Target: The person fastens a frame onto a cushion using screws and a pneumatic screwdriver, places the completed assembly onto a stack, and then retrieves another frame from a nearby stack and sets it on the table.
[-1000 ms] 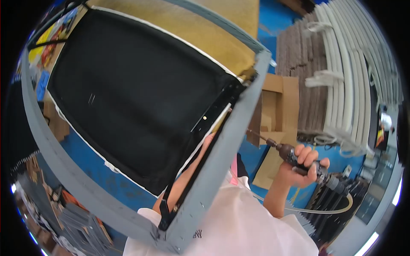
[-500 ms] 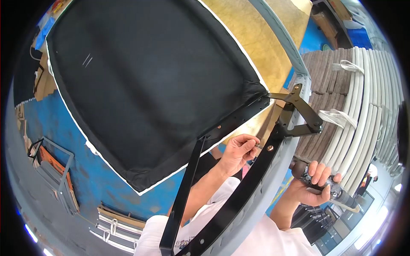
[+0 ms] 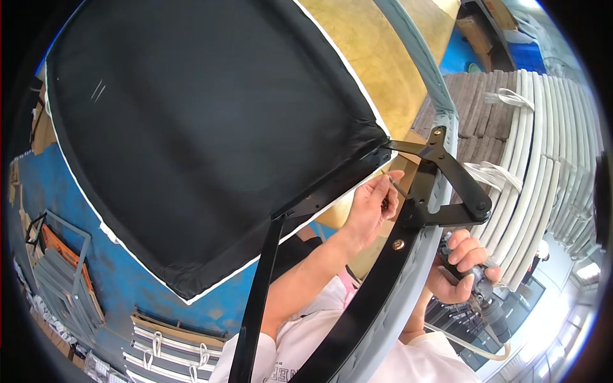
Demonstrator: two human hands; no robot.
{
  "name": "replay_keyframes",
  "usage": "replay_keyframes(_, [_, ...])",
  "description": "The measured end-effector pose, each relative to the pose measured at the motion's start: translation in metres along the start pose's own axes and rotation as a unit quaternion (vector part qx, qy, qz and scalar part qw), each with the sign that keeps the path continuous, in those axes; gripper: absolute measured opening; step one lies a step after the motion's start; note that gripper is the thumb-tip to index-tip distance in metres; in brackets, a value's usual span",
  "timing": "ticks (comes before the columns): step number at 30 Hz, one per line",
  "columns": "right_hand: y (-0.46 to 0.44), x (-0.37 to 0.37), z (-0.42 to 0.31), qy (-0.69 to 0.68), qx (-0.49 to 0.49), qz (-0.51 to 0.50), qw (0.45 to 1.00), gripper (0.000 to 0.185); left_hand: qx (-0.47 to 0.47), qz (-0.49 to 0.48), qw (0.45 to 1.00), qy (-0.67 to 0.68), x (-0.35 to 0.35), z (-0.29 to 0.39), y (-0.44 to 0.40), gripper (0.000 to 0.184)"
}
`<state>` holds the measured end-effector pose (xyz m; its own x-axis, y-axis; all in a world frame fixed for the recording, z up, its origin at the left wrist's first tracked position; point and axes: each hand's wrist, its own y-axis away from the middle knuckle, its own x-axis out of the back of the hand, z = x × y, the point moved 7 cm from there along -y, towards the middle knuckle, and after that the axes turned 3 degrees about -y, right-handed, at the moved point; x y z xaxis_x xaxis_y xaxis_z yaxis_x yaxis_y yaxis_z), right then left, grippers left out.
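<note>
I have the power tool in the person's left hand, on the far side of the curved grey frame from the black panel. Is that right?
Not quite: the head view shows the power tool in the right hand. It is beyond the curved grey frame from the black panel.

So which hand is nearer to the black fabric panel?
Left. The left hand is right beside the black fabric panel's white edge; the right hand is farther off, beyond the grey rail, gripping the power driver.

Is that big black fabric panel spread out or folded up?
Spread out: the black fabric panel looks broad and mostly smooth inside its white edging.
</note>
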<state>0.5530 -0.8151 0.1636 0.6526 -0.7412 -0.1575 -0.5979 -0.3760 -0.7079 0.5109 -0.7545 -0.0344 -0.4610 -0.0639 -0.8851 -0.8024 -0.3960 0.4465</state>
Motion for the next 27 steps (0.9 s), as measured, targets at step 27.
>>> replay_keyframes(27, [0.017,-0.017,0.013,0.17,-0.16,-0.07,0.97,0.03,0.014,0.019,0.999,-0.038,0.019,-0.013,0.028,0.029])
